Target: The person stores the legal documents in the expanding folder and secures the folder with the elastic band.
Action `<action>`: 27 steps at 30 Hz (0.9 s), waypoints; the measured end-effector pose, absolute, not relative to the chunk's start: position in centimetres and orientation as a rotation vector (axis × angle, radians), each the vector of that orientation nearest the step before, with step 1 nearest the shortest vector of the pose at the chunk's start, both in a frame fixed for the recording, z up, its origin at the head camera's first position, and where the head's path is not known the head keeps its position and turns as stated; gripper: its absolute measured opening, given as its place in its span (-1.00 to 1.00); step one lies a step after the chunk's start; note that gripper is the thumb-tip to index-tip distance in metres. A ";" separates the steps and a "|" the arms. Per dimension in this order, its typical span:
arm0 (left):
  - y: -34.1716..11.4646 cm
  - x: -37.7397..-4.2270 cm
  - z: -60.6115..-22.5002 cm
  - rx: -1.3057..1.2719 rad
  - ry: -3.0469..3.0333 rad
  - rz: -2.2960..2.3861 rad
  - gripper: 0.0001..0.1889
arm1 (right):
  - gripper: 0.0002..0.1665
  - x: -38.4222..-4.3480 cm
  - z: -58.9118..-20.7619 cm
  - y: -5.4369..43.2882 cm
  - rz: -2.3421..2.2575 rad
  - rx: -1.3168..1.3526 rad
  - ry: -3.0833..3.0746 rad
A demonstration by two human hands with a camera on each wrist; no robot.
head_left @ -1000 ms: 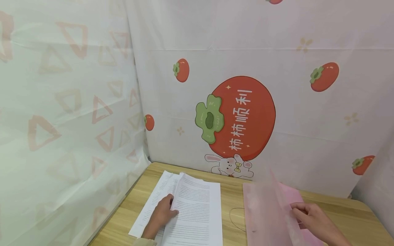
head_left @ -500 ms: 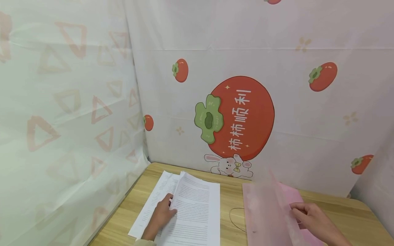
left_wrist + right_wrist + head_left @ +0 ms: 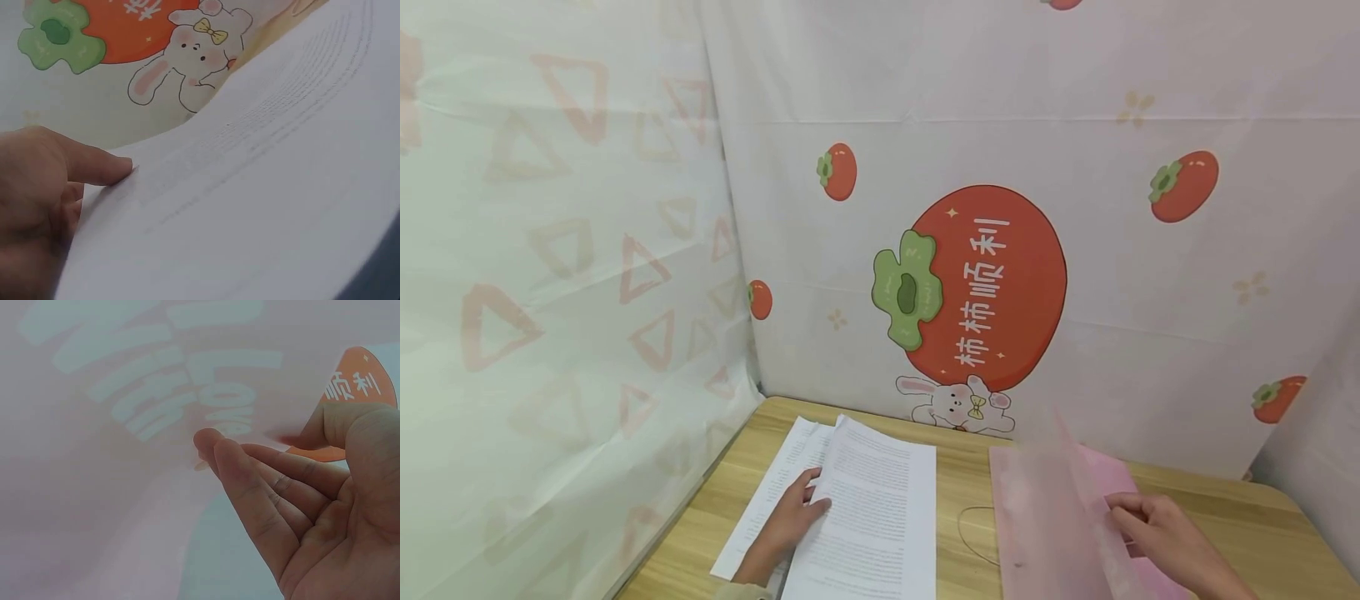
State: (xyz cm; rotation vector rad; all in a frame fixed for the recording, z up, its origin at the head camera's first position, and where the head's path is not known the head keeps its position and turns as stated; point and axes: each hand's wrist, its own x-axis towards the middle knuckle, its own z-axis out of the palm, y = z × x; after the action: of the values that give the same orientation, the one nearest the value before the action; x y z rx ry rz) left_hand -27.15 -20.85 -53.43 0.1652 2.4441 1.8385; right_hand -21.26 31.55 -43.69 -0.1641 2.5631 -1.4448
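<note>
Printed white sheets (image 3: 872, 517) lie at the left of the table, their left edge raised and bowed. My left hand (image 3: 790, 517) pinches that edge, thumb on the printed face; the left wrist view shows the paper (image 3: 250, 206) curving away from the thumb. More printed pages (image 3: 760, 500) lie partly beneath, showing on the left. To the right, a pink translucent folder (image 3: 1022, 517) lies with its cover (image 3: 1097, 517) standing raised. My right hand (image 3: 1172, 537) pinches the cover's edge between thumb and fingers. White lettering (image 3: 225, 394) shows on the pink plastic in the right wrist view.
A thin looped cord (image 3: 961, 533) lies on the wooden table (image 3: 966, 475) between the papers and the folder, reaching the folder's left edge. A white cloth backdrop (image 3: 820, 358) with persimmon prints rises behind the table, and another cloth (image 3: 587, 375) hangs at the left.
My left hand has shifted slightly up and left, and the left edge of the printed sheets has lifted and moved left with it. The right hand and folder cover stay put.
</note>
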 end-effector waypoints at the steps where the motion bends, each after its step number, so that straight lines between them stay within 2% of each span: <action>1: -20.9 -27.1 -53.4 0.171 2.411 1.869 -0.33 | -0.48 -21.2 -43.7 31.5 -1.444 -0.163 2.566; 16: -20.3 -26.8 -53.4 0.146 1.915 2.181 -0.31 | -0.52 -21.2 -43.8 31.7 -1.428 -0.154 2.601; 27: -19.5 -26.7 -53.0 0.143 1.764 2.270 -0.33 | -0.51 -21.3 -43.8 31.6 -1.419 -0.129 2.604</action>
State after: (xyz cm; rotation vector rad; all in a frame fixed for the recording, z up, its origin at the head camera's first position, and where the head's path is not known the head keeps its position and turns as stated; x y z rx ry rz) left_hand -26.68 -19.47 -53.04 0.1428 1.7639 2.2703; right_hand -21.32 31.59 -43.83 -0.1295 2.6041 -1.4190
